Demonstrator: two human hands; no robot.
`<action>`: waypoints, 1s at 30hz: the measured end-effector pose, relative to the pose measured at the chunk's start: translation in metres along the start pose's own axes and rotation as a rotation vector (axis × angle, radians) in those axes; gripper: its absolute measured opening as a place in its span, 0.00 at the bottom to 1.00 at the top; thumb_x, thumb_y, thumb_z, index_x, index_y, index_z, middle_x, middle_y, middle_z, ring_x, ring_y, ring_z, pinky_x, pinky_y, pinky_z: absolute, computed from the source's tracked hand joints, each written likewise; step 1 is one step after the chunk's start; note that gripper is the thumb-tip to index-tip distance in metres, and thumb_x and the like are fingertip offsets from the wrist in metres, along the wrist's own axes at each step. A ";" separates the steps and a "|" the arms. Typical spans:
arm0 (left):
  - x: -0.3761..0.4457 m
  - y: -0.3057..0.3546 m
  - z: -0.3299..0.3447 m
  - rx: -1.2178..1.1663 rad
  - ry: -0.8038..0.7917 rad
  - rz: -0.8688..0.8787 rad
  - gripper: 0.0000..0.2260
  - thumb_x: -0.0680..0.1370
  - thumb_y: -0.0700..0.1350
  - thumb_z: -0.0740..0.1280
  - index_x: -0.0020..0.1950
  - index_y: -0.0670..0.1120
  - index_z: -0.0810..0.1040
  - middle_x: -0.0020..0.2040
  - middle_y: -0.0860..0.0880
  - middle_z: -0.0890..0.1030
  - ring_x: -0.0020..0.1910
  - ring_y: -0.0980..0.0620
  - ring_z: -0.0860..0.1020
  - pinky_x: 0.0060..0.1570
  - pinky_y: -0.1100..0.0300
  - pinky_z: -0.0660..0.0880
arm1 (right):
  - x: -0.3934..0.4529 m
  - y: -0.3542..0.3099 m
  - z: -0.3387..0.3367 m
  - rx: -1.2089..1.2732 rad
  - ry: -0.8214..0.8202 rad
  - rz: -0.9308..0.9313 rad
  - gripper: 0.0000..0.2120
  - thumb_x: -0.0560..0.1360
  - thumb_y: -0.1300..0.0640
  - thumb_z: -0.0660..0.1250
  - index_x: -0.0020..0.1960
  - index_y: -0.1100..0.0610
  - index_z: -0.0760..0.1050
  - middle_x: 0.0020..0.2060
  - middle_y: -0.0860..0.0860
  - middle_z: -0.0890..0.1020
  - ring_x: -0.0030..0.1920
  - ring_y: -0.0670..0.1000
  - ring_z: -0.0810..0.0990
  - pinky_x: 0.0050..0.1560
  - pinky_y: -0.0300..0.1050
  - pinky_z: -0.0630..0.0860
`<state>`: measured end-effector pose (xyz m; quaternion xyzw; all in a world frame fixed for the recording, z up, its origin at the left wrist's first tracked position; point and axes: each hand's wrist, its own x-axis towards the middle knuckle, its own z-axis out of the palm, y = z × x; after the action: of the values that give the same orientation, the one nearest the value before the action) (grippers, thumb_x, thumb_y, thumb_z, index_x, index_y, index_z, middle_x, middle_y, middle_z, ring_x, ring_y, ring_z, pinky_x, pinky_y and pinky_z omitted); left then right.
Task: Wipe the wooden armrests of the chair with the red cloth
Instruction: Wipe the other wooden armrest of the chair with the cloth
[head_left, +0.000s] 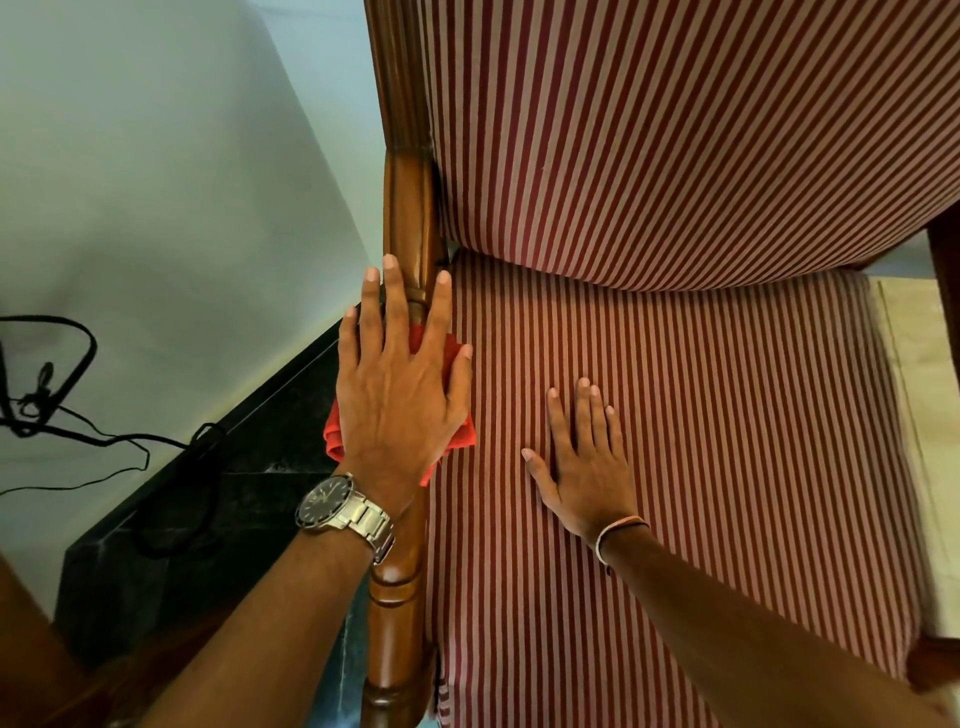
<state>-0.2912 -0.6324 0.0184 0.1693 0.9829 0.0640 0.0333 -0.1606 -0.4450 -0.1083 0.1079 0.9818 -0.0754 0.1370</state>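
Cloth: one red cloth (460, 434), soft and light by the look of it, bunched under the left hand (397, 395) on the left wooden armrest (410, 218) near the backrest. Grip there flat rather than clenched: fingers spread, palm pressing fabric to wood, cloth pinned, not pinched. Best held by palm pressure along the rail; polished wood likely slick, rigid, unbothered by force. Right hand (587, 467) flat and holding nothing on the striped seat (727, 467). Two hands, one watch (324, 501), one armrest fully shown; a second only glimpsed at right.
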 end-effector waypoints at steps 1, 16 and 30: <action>0.000 0.001 -0.003 -0.011 -0.018 -0.005 0.31 0.83 0.62 0.48 0.83 0.53 0.46 0.84 0.39 0.46 0.83 0.40 0.46 0.80 0.41 0.51 | 0.000 -0.001 -0.003 0.010 -0.006 0.000 0.38 0.80 0.33 0.43 0.83 0.53 0.43 0.82 0.60 0.43 0.83 0.60 0.41 0.82 0.61 0.49; -0.014 -0.100 -0.043 -1.358 -0.546 -0.622 0.18 0.64 0.47 0.79 0.53 0.44 0.86 0.53 0.44 0.88 0.52 0.46 0.87 0.48 0.52 0.85 | 0.021 -0.096 -0.123 1.560 -0.213 0.074 0.17 0.79 0.49 0.68 0.61 0.60 0.82 0.52 0.54 0.88 0.54 0.51 0.88 0.50 0.48 0.86; -0.022 -0.041 -0.087 -1.549 -0.369 -0.591 0.12 0.60 0.39 0.79 0.43 0.45 0.87 0.47 0.44 0.89 0.46 0.45 0.88 0.37 0.54 0.84 | 0.011 -0.066 -0.177 1.656 -0.074 0.086 0.13 0.74 0.59 0.76 0.57 0.60 0.83 0.51 0.56 0.89 0.50 0.52 0.89 0.43 0.47 0.86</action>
<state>-0.2911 -0.6884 0.0995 -0.1574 0.6441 0.6791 0.3150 -0.2309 -0.4753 0.0648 0.2089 0.5984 -0.7719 0.0484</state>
